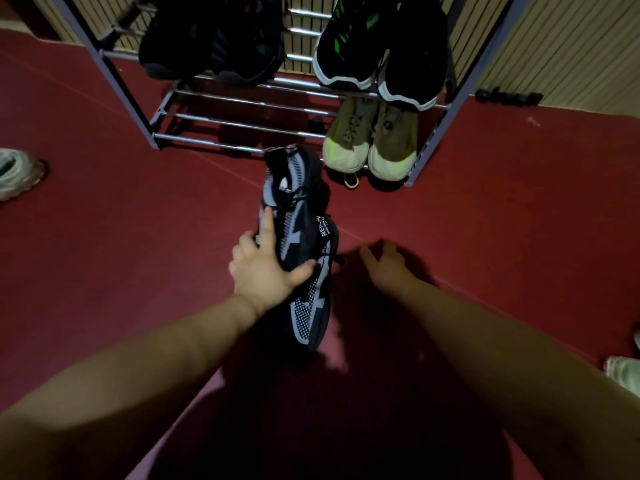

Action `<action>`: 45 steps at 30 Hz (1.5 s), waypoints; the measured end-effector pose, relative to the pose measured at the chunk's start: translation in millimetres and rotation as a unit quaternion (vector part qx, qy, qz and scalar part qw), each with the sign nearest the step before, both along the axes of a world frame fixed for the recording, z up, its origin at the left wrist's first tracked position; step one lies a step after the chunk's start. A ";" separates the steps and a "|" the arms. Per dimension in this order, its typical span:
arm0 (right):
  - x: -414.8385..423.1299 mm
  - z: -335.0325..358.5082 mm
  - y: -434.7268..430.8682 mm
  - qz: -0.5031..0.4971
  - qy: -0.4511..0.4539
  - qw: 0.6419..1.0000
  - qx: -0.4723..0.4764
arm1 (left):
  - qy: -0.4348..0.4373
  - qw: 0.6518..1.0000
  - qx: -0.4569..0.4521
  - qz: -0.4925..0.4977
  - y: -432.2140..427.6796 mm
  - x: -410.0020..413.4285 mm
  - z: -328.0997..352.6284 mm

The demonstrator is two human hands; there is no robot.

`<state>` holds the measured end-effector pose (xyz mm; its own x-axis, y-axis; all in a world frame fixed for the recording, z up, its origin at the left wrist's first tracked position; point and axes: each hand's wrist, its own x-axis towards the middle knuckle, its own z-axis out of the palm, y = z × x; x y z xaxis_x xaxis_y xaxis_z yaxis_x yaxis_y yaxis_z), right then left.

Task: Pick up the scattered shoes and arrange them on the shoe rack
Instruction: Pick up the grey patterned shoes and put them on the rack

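Two black-and-blue knit shoes (pixel 304 258), it seems, above the floor (pixel 138 237): your left hand (pixel 263 271) pinches their midsection, fingers (pixel 266 221) curled round. Beside them your right hand (pixel 388 265), fingers spread, holds nothing. Likely light, soft uppers; grip by the soles. Just beyond, the shoe rack (pixel 207 140) front rail.

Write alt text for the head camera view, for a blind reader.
A left hand grips what looks like a pair of black-and-grey sneakers above a red floor, before a metal shoe rack holding other shoes; the right hand hovers open.
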<state>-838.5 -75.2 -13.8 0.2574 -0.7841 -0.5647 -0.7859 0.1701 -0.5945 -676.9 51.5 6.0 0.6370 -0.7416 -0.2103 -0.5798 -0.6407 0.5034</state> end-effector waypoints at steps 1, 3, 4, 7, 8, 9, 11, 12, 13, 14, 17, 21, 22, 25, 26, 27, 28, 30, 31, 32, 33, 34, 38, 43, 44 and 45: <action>-1.5 3.8 -2.0 -0.010 -0.023 1.000 -0.004 | 0.003 1.000 -0.006 -0.014 -5.7 -11.1 4.1; -5.6 7.8 -6.1 -0.064 -0.084 0.994 -0.003 | 0.003 0.999 0.008 -0.036 -15.7 -35.9 7.5; -8.3 8.8 -7.3 -0.103 -0.121 0.987 -0.004 | 0.003 0.999 0.013 -0.046 -19.4 -48.3 8.3; -21.6 9.7 -12.1 -0.169 -0.185 0.968 0.019 | 0.073 0.992 0.012 -0.103 -21.9 -77.7 -8.4; -26.2 12.5 -11.1 -0.171 -0.181 0.968 0.035 | 0.109 0.985 0.013 -0.136 -20.5 -83.5 -14.2; -30.0 16.2 -8.1 -0.168 -0.169 0.970 0.044 | 0.121 0.977 0.019 -0.176 -18.2 -86.1 -18.2; -41.5 16.3 0.1 -0.115 -0.095 0.987 0.059 | 0.056 0.971 0.055 -0.224 -12.4 -84.1 -25.4; -47.8 13.1 3.3 -0.084 -0.049 0.994 0.043 | 0.018 0.975 0.062 -0.214 -8.7 -80.5 -27.2; -53.6 8.3 5.2 -0.048 0.000 0.999 0.021 | -0.010 0.980 0.068 -0.189 -5.0 -75.8 -26.4; -57.9 2.4 6.9 -0.011 0.043 0.999 0.001 | -0.024 0.984 0.082 -0.156 -0.3 -69.8 -24.7; -59.1 -5.0 9.8 0.062 0.108 0.992 0.000 | -0.006 0.975 0.174 -0.136 15.8 -56.5 -28.3; -57.2 -4.4 14.3 0.112 0.119 0.986 0.009 | -0.006 0.966 0.229 -0.122 33.2 -63.6 -40.2; -56.0 -3.6 16.3 0.127 0.105 0.986 0.006 | -0.014 0.967 0.225 -0.116 34.4 -65.7 -42.0; -46.1 0.1 23.3 0.182 0.058 0.982 -0.008 | -0.011 0.975 0.194 -0.105 33.9 -64.0 -45.6; -41.5 -1.5 25.4 0.207 0.050 0.977 -0.024 | -0.012 0.978 0.179 -0.103 34.6 -60.3 -46.2; -35.9 -0.1 26.0 0.222 0.043 0.974 -0.027 | -0.016 0.981 0.163 -0.100 35.5 -55.1 -46.6; -30.6 1.4 25.5 0.225 0.030 0.974 -0.021 | -0.016 0.984 0.148 -0.099 36.8 -49.0 -47.1; -25.1 1.8 23.4 0.220 0.014 0.975 -0.019 | -0.010 0.987 0.127 -0.102 37.9 -34.7 -45.8; -24.7 1.8 25.5 0.212 0.009 0.977 -0.020 | -0.006 0.987 0.122 -0.105 37.7 -27.4 -44.6; -25.0 0.4 30.3 0.207 0.001 0.978 -0.025 | -0.002 0.987 0.121 -0.108 36.6 -21.1 -43.4; -25.8 0.2 37.2 0.203 0.002 0.979 -0.035 | 0.000 0.986 0.125 -0.114 35.8 -16.3 -42.9; -26.8 -1.5 45.1 0.202 0.013 0.978 -0.046 | 0.001 0.984 0.134 -0.120 35.1 -13.9 -42.7; -24.1 -8.2 69.6 0.239 0.120 0.963 -0.035 | 0.026 0.979 0.173 -0.104 33.4 -17.2 -44.3; -11.0 -6.3 73.8 0.224 0.164 0.960 -0.015 | 0.027 0.984 0.146 -0.102 33.7 -14.3 -43.8; -8.5 -6.1 75.5 0.226 0.176 0.958 -0.010 | 0.027 0.985 0.138 -0.103 34.8 -10.4 -43.5; -6.2 -6.5 77.5 0.227 0.190 0.955 -0.010 | 0.025 0.985 0.132 -0.104 36.1 -5.7 -43.3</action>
